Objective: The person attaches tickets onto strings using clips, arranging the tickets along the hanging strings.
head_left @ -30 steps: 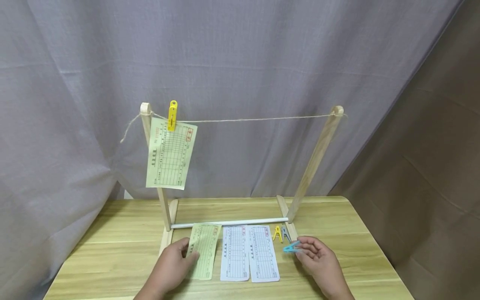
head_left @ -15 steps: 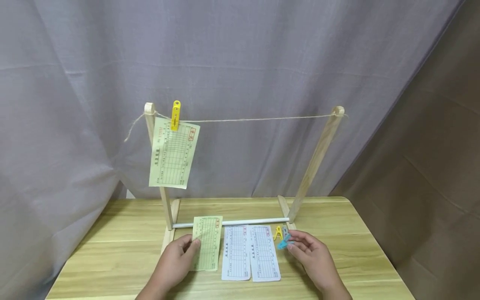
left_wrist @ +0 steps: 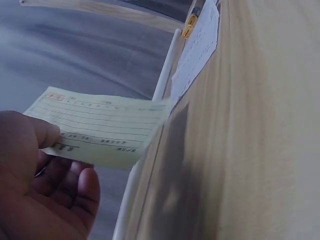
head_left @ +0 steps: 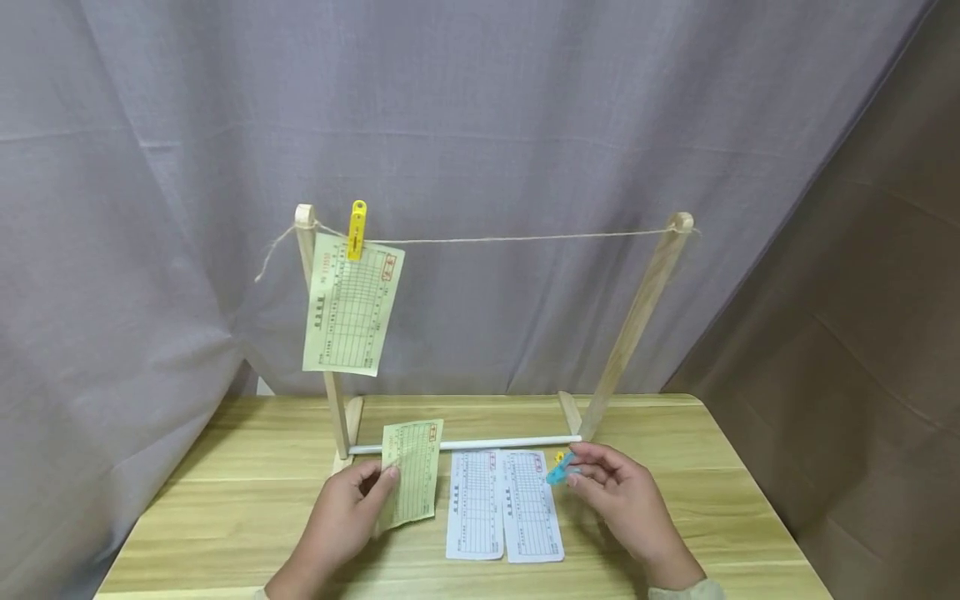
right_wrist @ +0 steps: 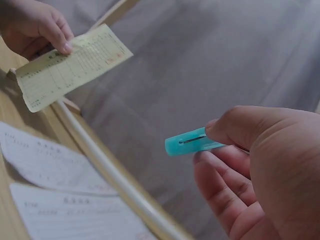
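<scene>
Head view, pale green ruled slip [head_left: 411, 475], small turquoise clothespin [head_left: 558, 472]

The head camera looks forward and down from 6 o'clock, at some distance, over the light wooden table [head_left: 675, 433]. Each wrist camera sits very close behind its own hand. All three views share the pale green paper slip [head_left: 411, 472] [left_wrist: 102, 127] [right_wrist: 70, 65] and the white round rod [head_left: 510, 442] [left_wrist: 165, 75] [right_wrist: 110, 170].
</scene>
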Action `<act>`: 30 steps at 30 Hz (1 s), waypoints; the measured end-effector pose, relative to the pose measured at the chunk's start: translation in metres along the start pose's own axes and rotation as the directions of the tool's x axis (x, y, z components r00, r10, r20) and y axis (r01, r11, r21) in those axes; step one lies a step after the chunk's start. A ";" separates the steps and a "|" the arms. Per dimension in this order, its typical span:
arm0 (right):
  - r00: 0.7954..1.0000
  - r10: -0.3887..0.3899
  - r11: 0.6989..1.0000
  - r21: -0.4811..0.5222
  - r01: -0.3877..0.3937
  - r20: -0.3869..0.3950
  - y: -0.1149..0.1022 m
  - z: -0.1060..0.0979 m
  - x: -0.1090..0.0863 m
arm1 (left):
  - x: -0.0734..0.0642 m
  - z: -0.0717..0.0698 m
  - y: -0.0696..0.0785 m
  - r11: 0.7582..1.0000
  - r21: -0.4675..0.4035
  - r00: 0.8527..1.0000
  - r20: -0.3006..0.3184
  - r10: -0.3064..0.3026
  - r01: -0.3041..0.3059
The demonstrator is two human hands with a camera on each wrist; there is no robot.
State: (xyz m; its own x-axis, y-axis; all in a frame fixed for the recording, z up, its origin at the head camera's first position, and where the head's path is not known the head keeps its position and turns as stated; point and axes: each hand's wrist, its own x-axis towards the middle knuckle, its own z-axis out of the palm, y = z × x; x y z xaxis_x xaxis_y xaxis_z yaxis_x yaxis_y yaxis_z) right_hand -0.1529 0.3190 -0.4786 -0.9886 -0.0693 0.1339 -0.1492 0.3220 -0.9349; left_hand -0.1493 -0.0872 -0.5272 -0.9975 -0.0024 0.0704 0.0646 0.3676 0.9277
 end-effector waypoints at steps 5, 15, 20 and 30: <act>0.991 -0.136 0.991 -0.004 0.136 0.019 -0.021 -0.001 0.010 | 0.005 -0.005 0.009 0.997 -0.003 0.996 -0.027 0.080 -0.081; 0.951 -0.301 0.948 -0.089 0.306 0.074 -0.063 -0.002 0.023 | 0.015 -0.015 0.035 0.992 -0.026 0.991 -0.035 0.126 -0.127; 0.939 -0.329 0.930 -0.141 0.340 0.096 -0.085 -0.004 0.025 | 0.019 -0.018 0.051 0.989 -0.032 0.989 -0.046 0.140 -0.142; 0.912 -0.394 0.893 -0.185 0.409 0.116 -0.129 -0.006 0.033 | 0.023 -0.023 0.081 0.983 -0.049 0.982 -0.080 0.172 -0.176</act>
State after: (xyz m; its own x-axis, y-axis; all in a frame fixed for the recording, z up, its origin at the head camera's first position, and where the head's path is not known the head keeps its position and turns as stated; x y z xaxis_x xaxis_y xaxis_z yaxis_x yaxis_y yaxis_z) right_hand -0.1669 0.2806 -0.3517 -0.8403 -0.2995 0.4520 -0.5418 0.4343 -0.7196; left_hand -0.1668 -0.0787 -0.4424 -0.9660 -0.0136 0.2583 0.2409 0.3161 0.9176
